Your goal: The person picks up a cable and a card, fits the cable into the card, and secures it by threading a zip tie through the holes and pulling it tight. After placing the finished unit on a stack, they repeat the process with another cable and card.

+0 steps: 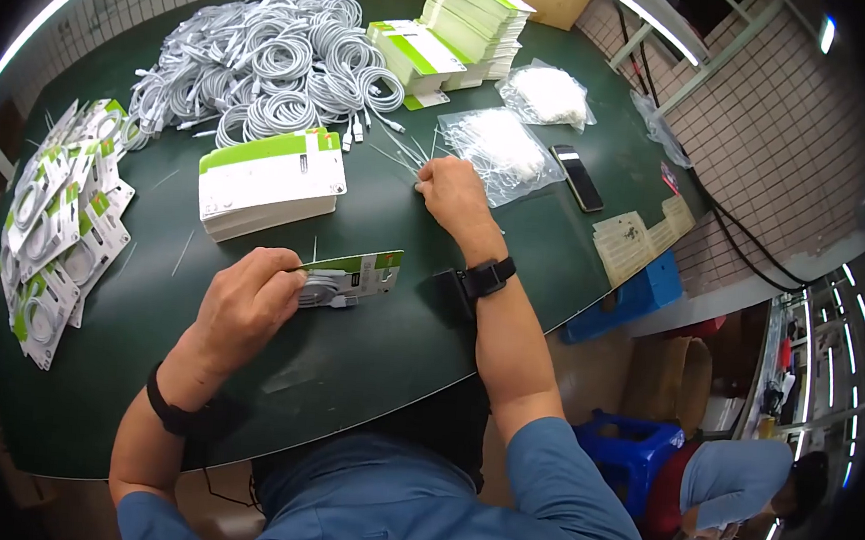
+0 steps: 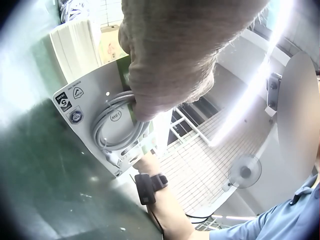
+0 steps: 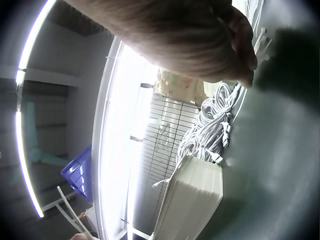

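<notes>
The left hand (image 1: 250,295) grips a green and white card (image 1: 377,271) with a coiled grey cable (image 1: 321,290) against it; the left wrist view shows the same card (image 2: 82,102) and coil from the printed side. Fingers and thumb of the right hand (image 1: 455,193) pinch at thin white ties (image 1: 410,154) beside an opened plastic bag of ties (image 1: 496,149). In the right wrist view the right hand (image 3: 200,45) has its fingertips close together at a thin white strip (image 3: 240,102). Between the hands stands a stack of cards (image 1: 273,179).
Grey coiled cables (image 1: 267,58) are heaped at the back left. Finished-looking cards with cables (image 1: 60,224) pile at the far left. More card stacks (image 1: 475,22), a second bag (image 1: 547,95), a phone (image 1: 579,178) and a paper sheet (image 1: 625,248) lie to the right.
</notes>
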`<state>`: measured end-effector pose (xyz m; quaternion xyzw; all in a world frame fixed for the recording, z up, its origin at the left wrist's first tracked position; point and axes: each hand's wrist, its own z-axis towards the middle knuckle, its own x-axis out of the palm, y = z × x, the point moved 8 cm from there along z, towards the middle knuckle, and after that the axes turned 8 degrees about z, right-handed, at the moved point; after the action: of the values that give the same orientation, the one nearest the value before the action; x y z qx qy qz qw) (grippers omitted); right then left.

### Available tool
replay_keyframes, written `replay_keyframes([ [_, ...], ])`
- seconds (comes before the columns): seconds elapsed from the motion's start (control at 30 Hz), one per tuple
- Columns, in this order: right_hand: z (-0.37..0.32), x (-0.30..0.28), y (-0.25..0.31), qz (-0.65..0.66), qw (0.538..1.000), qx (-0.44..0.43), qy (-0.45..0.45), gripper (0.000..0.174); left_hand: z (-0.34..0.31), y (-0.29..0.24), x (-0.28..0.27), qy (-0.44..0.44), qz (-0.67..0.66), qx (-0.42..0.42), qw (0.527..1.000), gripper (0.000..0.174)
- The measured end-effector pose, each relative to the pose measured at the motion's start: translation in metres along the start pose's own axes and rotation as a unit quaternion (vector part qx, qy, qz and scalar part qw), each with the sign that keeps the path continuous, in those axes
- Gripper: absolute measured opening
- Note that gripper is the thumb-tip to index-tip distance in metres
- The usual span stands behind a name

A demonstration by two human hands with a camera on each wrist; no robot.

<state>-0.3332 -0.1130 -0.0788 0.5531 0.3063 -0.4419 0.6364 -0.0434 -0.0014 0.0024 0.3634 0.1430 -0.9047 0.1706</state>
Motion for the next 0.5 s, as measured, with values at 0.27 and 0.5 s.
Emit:
replay_keyframes([
  [0.27, 0.0006, -0.0049, 0.0051, 0.041, 0.999, -0.020, -0.025, 0.013, 0.0022, 0.0000, 0.0030, 0.011, -0.006, 0.018, 1.000, 0.025],
  [0.5, 0.0005, -0.0036, 0.0017, 0.029, 0.998, -0.028, -0.052, 0.013, 0.0039, -0.0003, 0.0018, 0.013, -0.008, 0.009, 1.000, 0.026],
])
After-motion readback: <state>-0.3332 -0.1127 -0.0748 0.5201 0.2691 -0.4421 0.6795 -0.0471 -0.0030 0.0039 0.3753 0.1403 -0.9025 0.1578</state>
